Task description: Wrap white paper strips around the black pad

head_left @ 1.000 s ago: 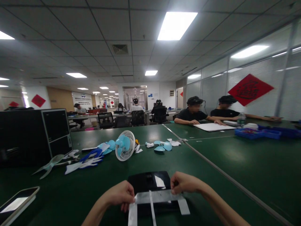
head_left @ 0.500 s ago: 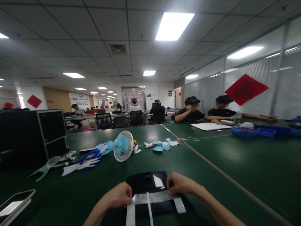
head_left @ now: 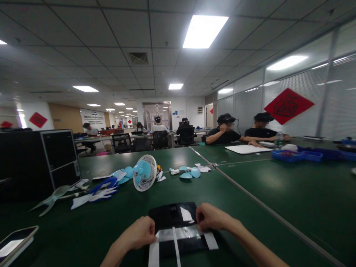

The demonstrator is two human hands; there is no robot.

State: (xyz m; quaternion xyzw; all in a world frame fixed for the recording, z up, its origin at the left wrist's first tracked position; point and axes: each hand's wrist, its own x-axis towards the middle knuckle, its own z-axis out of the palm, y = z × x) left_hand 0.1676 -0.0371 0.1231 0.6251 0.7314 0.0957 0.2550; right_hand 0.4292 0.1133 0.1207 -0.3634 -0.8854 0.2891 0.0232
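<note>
strip (head_left: 185,233), clear, across black panel (head_left: 162,216) on green table (head_left: 236,207) | left hand (head_left: 142,232) and right hand (head_left: 210,218), nearly closed, pinch its ends, the right masking the panel's edge | beyond: white-caged fan (head_left: 145,173), blue-and-white gloves (head_left: 96,196), loose blue blades (head_left: 195,172) | left: black computer case (head_left: 22,163) | right: blue trays (head_left: 287,156), two seated people (head_left: 219,138)

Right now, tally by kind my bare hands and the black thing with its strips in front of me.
Bare hands (left hand, right hand): 2
Black flat object: 1
Silvery crosswise band: 1
White lengthwise strips: 3
Total: 7
</note>
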